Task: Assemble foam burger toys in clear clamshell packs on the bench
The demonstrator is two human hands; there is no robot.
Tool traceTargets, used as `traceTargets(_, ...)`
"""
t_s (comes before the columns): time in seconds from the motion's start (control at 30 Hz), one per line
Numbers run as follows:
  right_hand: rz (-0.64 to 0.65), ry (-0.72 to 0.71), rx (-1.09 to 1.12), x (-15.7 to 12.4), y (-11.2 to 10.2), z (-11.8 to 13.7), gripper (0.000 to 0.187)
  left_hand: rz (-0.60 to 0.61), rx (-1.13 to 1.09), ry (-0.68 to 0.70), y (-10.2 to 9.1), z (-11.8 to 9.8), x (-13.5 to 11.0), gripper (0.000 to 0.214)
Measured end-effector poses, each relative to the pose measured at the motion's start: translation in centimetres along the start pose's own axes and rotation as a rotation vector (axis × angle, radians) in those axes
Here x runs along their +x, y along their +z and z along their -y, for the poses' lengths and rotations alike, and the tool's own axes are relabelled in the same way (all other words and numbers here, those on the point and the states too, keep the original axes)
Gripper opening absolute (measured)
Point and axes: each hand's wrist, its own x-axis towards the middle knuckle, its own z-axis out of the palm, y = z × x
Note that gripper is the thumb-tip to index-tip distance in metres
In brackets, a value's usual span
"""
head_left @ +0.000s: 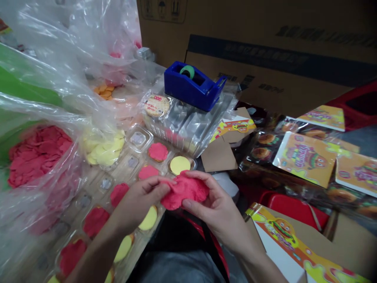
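My left hand (140, 198) and my right hand (213, 202) both pinch a small stack of red wavy-edged soft discs (185, 190), held just above a clear plastic tray (138, 138). Several tray cells hold a red disc (158, 151) or a yellow disc (180, 164). The left fingers grip the stack's left edge. The right thumb and fingers close on its right side.
Clear bags hold more red discs (37, 153), yellow discs (103, 148) and orange discs (103, 91). A blue tape dispenser (193, 84) sits on stacked clear trays. Burger-printed cards (306, 157) lie at right. Cardboard boxes (265, 47) stand behind.
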Motion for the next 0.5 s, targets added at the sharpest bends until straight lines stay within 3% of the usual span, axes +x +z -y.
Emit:
traceTargets(0.13,-0.034,-0.055,-0.086,0.6,-0.9,-0.4,0.033,-0.043,-0.082,-0.027,0.0,-0.2,1.7,0.028)
traceTargets(0.27,-0.233,-0.207,-0.379,2.3,-2.6,-1.8,0.025,-0.026,0.108,0.084,0.4,-0.2,4.5,0.025)
traceTargets(0.4,-0.364,-0.257,-0.601,3.6,-3.8,-3.1,0.023,-0.155,0.651,0.387,1.0,0.9,7.6,0.011)
traceTargets(0.5,-0.394,-0.251,-0.601,3.6,-4.3,-3.3,0.021,-0.145,1.077,0.547,1.1,2.2,9.0,0.012)
